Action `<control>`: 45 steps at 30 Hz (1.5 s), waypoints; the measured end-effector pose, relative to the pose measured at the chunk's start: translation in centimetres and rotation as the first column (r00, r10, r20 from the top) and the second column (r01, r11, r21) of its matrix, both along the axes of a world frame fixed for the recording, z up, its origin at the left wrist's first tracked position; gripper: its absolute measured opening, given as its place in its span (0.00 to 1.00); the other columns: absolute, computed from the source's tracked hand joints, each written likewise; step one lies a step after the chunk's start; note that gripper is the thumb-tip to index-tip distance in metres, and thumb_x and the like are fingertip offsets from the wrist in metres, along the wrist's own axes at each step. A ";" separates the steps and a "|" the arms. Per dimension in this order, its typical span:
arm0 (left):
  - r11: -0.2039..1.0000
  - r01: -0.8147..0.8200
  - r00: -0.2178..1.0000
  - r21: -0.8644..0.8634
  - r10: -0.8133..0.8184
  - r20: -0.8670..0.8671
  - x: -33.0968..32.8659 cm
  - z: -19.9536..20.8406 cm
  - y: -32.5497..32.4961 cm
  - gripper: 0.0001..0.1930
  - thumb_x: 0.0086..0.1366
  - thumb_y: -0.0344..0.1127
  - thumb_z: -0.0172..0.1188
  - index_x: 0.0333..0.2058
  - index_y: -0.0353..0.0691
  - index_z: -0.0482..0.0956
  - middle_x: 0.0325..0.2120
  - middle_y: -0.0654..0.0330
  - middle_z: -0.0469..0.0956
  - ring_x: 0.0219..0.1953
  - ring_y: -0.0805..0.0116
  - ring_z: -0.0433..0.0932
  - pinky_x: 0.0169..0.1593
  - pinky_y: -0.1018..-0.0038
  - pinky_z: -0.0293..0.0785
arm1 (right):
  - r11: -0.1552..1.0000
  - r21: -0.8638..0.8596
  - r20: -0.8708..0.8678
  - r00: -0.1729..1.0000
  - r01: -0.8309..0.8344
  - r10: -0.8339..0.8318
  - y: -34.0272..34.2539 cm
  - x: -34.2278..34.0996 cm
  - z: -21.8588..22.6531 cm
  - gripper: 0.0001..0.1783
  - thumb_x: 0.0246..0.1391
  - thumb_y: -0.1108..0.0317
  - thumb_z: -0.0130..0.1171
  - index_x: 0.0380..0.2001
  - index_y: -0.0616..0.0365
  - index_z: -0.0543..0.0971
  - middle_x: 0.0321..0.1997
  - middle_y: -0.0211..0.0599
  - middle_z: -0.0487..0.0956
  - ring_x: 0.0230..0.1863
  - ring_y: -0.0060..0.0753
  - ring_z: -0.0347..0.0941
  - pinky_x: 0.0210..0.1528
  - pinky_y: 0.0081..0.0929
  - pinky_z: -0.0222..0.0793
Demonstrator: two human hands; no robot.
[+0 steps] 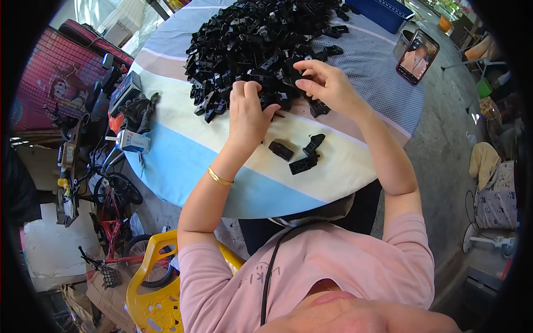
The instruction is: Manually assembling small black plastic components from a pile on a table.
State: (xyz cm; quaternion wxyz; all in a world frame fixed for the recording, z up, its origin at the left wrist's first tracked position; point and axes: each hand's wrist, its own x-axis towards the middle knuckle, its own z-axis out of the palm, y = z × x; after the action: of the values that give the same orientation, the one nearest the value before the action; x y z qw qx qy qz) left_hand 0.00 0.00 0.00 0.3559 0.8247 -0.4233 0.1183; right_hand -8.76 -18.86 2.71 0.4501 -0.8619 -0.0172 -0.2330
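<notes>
Three black, angular parts [281, 150] are laid toward the near edge of a round table [255, 202] covered in blue, cream and pinkish bands. Beyond them, at the near side of a heap [244, 50] of similar parts, the left hand [248, 114] is placed with thumb spread from bent fingers, the right hand [332, 89] with thumb and forefinger apart; whether either grips a part cannot be told. A phone [417, 57] is propped at the right edge, beside grey floor [441, 144]; a blue bin [383, 14], contents indiscernible, is set at the far right.
</notes>
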 end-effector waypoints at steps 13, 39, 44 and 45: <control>0.999 -0.026 0.962 -0.034 0.016 -0.271 -0.2 1.3 -0.4 0.27 0.47 0.30 0.65 0.47 0.35 0.67 0.35 0.52 0.74 0.34 0.59 0.75 0.38 0.70 0.72 | 0.743 0.665 -0.136 0.966 -0.077 0.221 1.0 0.1 -0.5 0.13 0.55 0.72 0.52 0.43 0.65 0.74 0.28 0.32 0.76 0.24 0.19 0.72 0.28 0.17 0.72; 0.873 0.025 0.616 -0.487 -0.397 -0.681 -1.2 1.1 0.9 0.20 0.51 0.23 0.64 0.45 0.34 0.73 0.32 0.62 0.78 0.34 0.78 0.76 0.40 0.82 0.74 | 0.965 -0.243 0.278 0.960 0.096 -0.025 4.0 -0.5 -1.9 0.06 0.46 0.77 0.54 0.29 0.64 0.77 0.23 0.38 0.74 0.21 0.35 0.72 0.23 0.25 0.67; 0.738 -0.143 0.483 -0.660 -0.530 -0.697 -3.2 1.0 0.4 0.19 0.53 0.27 0.64 0.45 0.33 0.73 0.37 0.62 0.75 0.37 0.78 0.74 0.41 0.82 0.73 | 0.885 -0.404 0.387 0.920 0.230 -0.062 5.4 -0.7 -1.0 0.06 0.45 0.75 0.56 0.29 0.61 0.78 0.25 0.37 0.73 0.23 0.38 0.72 0.23 0.29 0.68; 0.738 -0.143 0.481 -0.660 -0.531 -0.698 -3.1 0.9 0.4 0.19 0.53 0.27 0.64 0.45 0.33 0.73 0.37 0.62 0.75 0.37 0.78 0.74 0.41 0.82 0.73 | 0.848 -0.464 0.406 0.912 0.256 -0.054 5.6 -0.7 -1.0 0.06 0.44 0.74 0.57 0.29 0.61 0.78 0.26 0.36 0.73 0.23 0.38 0.72 0.23 0.29 0.68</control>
State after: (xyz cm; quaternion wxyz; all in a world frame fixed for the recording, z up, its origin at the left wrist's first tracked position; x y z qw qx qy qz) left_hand -3.09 0.42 0.90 0.7860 0.5369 -0.2196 -0.2139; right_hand -9.42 -13.27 1.75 0.1747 -0.8867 -0.0931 -0.4178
